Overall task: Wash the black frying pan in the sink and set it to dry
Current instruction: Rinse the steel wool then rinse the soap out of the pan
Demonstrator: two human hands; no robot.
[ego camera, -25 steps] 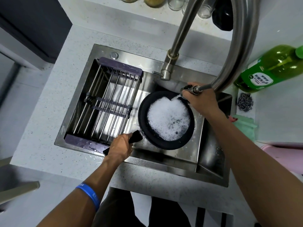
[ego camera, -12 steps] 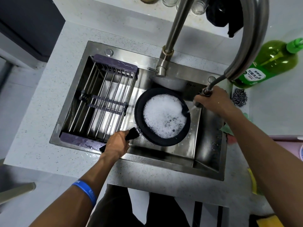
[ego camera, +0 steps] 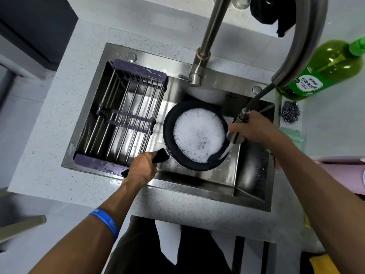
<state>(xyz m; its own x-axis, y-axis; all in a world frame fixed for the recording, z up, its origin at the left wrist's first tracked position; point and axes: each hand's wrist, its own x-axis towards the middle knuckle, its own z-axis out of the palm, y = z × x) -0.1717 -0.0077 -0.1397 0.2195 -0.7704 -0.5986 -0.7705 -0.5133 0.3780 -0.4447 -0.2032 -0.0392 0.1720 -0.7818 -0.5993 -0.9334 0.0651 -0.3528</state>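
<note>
At the sink's [ego camera: 197, 186] left end a rack [ego camera: 126, 119] spans the basin. Just right of it, at the front edge, the left hand [ego camera: 141, 169] has its grip clenched round the handle [ego camera: 161, 156] of the pan [ego camera: 169, 133]. The pan sits mid-sink, full of foam [ego camera: 197, 135]. Further right, the right hand [ego camera: 252, 128] grasps the sprayer [ego camera: 236, 135], whose water strikes the pan's front right rim. On the desk [ego camera: 49, 125] at the sink's right edge lie a scourer [ego camera: 290, 113] and a soap bottle [ego camera: 324, 70]. The step looks like rinsing; next the foam must be tipped out, the pan kept steady by its handle, then moved to the rack.
</note>
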